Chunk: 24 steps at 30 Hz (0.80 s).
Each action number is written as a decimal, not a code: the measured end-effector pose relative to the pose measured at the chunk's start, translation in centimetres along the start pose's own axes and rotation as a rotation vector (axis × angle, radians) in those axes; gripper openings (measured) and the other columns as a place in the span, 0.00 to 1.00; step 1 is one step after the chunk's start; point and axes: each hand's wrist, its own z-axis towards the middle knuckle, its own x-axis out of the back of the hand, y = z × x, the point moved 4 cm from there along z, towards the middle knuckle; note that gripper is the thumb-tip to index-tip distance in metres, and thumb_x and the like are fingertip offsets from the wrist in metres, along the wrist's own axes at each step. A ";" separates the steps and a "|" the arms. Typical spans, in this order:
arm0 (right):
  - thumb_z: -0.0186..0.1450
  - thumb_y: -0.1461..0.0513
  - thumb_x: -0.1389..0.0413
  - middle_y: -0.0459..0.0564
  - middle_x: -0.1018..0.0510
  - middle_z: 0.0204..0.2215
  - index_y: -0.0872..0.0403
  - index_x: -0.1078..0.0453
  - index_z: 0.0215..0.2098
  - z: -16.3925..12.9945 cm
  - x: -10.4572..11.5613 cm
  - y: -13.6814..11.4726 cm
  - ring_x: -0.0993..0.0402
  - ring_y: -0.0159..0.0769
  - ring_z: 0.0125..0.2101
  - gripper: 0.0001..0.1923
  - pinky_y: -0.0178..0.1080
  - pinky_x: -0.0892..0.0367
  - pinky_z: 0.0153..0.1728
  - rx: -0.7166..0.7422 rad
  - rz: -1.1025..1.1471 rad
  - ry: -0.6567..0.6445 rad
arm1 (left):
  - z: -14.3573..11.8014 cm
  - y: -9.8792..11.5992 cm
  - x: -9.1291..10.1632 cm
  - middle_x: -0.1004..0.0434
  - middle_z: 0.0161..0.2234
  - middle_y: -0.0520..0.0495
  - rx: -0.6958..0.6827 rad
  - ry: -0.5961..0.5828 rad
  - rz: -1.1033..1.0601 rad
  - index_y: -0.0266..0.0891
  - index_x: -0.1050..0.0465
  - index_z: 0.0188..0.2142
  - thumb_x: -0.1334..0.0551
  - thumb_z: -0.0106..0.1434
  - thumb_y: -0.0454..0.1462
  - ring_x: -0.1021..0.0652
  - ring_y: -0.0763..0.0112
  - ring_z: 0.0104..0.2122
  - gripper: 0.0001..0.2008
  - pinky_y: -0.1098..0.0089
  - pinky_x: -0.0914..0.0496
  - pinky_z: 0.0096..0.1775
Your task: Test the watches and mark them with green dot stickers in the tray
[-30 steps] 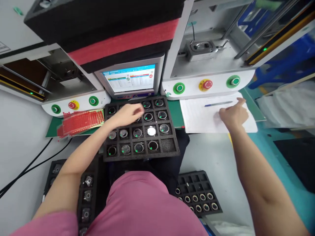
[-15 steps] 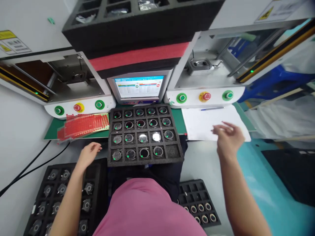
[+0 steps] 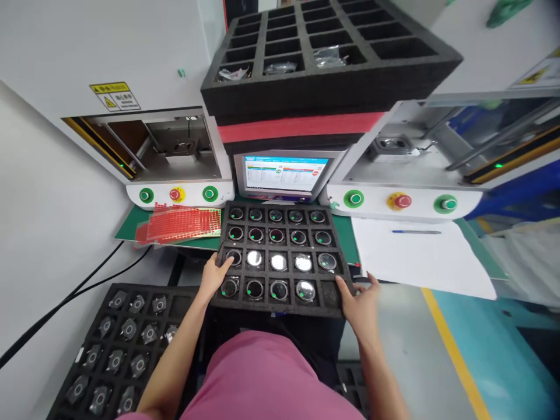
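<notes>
A black foam tray (image 3: 336, 265) with rows of round watch-like parts (image 3: 276, 261), most with a green dot, lies in front of me below the monitor. My left hand (image 3: 213, 275) grips the tray's near left edge, thumb on top by a part. At the near right corner my right hand (image 3: 359, 300) holds the tray, thumb over its rim. The pocket at that near right corner holds no part.
A monitor (image 3: 283, 173) stands behind the tray, under a stack of black foam trays (image 3: 324, 64) with a red layer. Two test machines with green and red buttons (image 3: 176, 194) (image 3: 401, 202) flank it. Red label sheets (image 3: 181, 224) lie left; paper and pen (image 3: 415, 232) right. Another parts tray (image 3: 126, 338) sits lower left.
My left hand came from the tray's middle to its near left edge. My right hand left the paper and took the tray's near right corner. The view tilted up.
</notes>
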 end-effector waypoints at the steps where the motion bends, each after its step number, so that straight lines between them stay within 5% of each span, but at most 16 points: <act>1: 0.55 0.41 0.37 0.50 0.26 0.34 0.61 0.48 0.65 -0.6 0.4 -0.5 0.29 0.40 0.30 0.51 0.43 0.32 0.35 0.015 -0.003 0.027 | -0.4 0.1 0.3 0.21 0.42 0.45 -0.020 0.013 -0.001 0.34 0.25 0.42 0.35 0.65 0.43 0.21 0.63 0.43 0.13 0.56 0.27 0.50; 8: 0.54 0.38 0.40 0.50 0.24 0.36 0.59 0.50 0.66 -5.4 2.3 -2.1 0.38 0.30 0.18 0.53 0.38 0.36 0.22 0.041 0.086 0.134 | -2.7 1.4 2.7 0.18 0.34 0.42 -0.080 0.065 0.020 0.38 0.24 0.35 0.35 0.48 0.53 0.19 0.52 0.38 0.23 0.57 0.27 0.44; 13: 0.55 0.39 0.39 0.55 0.23 0.45 0.56 0.50 0.66 -7.6 5.2 -1.1 0.35 0.28 0.17 0.51 0.36 0.35 0.19 0.003 0.183 0.298 | -2.7 3.7 1.3 0.18 0.35 0.39 -0.153 0.022 0.089 0.38 0.25 0.35 0.35 0.44 0.53 0.19 0.47 0.39 0.25 0.52 0.27 0.46; 18: 0.57 0.42 0.39 0.57 0.23 0.48 0.53 0.49 0.64 -11.1 10.5 1.3 0.26 0.32 0.22 0.45 0.38 0.28 0.25 -0.063 0.227 0.623 | -2.9 7.1 -4.4 0.19 0.37 0.38 -0.338 -0.145 0.128 0.36 0.25 0.38 0.36 0.46 0.52 0.20 0.47 0.40 0.25 0.50 0.27 0.47; 24: 0.58 0.47 0.38 0.57 0.24 0.49 0.53 0.48 0.62 -18.0 16.1 4.4 0.21 0.36 0.29 0.41 0.39 0.25 0.30 -0.177 0.157 1.090 | -5.6 11.8 -14.8 0.21 0.36 0.41 -0.638 -0.473 0.133 0.37 0.27 0.38 0.37 0.51 0.50 0.21 0.54 0.37 0.21 0.56 0.26 0.44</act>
